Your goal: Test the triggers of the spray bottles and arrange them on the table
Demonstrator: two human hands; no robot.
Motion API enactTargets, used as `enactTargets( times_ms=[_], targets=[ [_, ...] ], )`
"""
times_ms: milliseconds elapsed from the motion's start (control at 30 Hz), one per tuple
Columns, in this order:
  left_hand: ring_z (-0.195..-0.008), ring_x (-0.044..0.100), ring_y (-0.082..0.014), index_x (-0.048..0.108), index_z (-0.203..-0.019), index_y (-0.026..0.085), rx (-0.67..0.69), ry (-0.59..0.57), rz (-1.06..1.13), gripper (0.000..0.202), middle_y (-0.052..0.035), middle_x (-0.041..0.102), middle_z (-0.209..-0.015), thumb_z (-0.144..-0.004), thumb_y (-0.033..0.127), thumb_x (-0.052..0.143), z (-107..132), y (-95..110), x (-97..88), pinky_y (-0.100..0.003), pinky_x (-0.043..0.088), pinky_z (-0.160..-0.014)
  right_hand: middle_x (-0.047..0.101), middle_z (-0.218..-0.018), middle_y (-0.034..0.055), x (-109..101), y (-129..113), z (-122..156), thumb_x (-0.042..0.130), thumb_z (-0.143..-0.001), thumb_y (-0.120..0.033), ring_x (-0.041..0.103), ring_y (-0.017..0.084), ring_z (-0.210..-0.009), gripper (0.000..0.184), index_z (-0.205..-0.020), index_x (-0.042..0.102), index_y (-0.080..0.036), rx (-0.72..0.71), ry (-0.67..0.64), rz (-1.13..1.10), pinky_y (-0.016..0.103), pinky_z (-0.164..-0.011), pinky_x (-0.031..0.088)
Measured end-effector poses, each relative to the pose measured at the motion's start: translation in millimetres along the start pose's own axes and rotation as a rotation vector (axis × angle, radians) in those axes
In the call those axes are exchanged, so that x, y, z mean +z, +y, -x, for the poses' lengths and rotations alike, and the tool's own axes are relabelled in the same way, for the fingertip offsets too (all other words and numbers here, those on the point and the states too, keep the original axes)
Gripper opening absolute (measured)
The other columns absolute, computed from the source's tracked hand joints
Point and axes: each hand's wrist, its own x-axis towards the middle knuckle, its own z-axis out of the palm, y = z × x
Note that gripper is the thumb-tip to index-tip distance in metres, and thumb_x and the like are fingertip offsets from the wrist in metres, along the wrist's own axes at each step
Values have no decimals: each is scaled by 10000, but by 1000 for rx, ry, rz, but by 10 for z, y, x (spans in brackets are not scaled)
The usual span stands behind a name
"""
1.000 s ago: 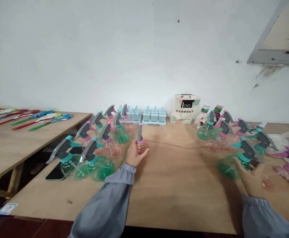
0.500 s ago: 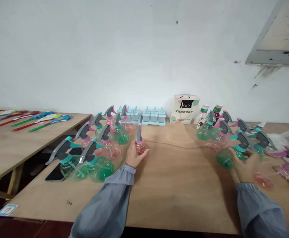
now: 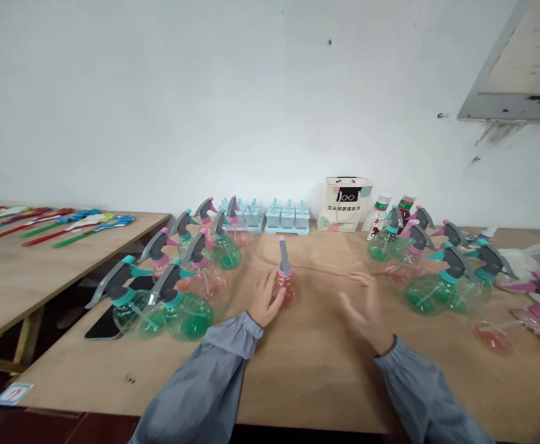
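Note:
My left hand (image 3: 266,300) is wrapped round the left side of a small pink spray bottle (image 3: 287,285) that stands upright on the plywood table (image 3: 325,364). Its grey trigger head with a pink collar points up. My right hand (image 3: 366,311) hovers a short way to the right of that bottle, fingers stretched out and holding nothing; it is a little blurred. Both arms wear grey sleeves.
Several green and pink spray bottles (image 3: 177,296) crowd the table's left side, with more bottles (image 3: 436,277) on the right. A black phone (image 3: 105,320) lies at the left edge. Pale blue moulds (image 3: 288,217), a paper bag (image 3: 346,203) and small bottles (image 3: 381,216) line the wall.
My left hand has slid the pink bottle to the right, toward the table's middle. My right hand has left the green bottle on the right and swung left toward the pink one.

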Motion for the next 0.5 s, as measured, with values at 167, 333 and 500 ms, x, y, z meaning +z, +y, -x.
enactTargets(
  times_ms=[167,333,500],
  targets=[
    [-1175,678,-367,533,-1442,291,63,-60,-73,538,-139,695,-1305,-926,411,630,39,235,54,-578,506,-1051,465,-1540,186,658,-439,-267,773,-797,-512,454,325,-1460,839,-1470,357,-234,186,-338,-267,558,-1214,382],
    [-1098,692,-382,628,-1323,342,27,-78,-146,542,-116,738,-1170,-823,513,751,103,414,84,-605,515,-1046,533,-1481,148,865,-612,-462,647,-857,-374,571,259,-1343,650,-1439,385,-252,268,-410,-491,465,-1150,445],
    [-1151,643,-380,627,-1217,354,114,224,-203,421,-93,673,-1232,-814,445,711,223,339,-189,-617,503,-988,698,-1109,49,847,-571,-571,588,-757,-209,678,211,-938,535,-1288,562,-268,272,-488,-533,390,-916,557]
  ],
)
